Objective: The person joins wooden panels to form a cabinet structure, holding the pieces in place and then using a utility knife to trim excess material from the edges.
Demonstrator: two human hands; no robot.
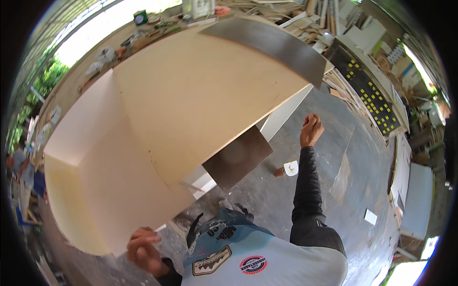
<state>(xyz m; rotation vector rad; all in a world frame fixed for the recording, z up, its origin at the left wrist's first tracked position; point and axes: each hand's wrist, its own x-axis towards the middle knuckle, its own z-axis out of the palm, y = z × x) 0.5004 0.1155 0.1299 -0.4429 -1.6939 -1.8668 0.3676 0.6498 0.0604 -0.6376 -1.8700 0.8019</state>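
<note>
A large pale wooden cabinet or box (191, 95) fills the left and middle, its open white-lined compartment (114, 190) facing up at the left. My left hand (144, 250), its fingers curled, is beside the compartment's near edge. Whatever it may hold is hidden. Over the floor to the cabinet's right, my right hand (312, 129) is closed, apart from the wood; I cannot make out anything inside it. Below the cabinet's near edge sits a dark brown board (238, 157). Another dark curved-looking panel (272, 45) lies across the far end.
On the grey floor (343, 190) are a small white square container (291, 168) and a white rectangular piece (370, 217). A black panel with yellow squares (369, 95) stands right, near stacked wood offcuts. A cluttered workbench (129, 45) runs behind. Another person (21, 164) is far left.
</note>
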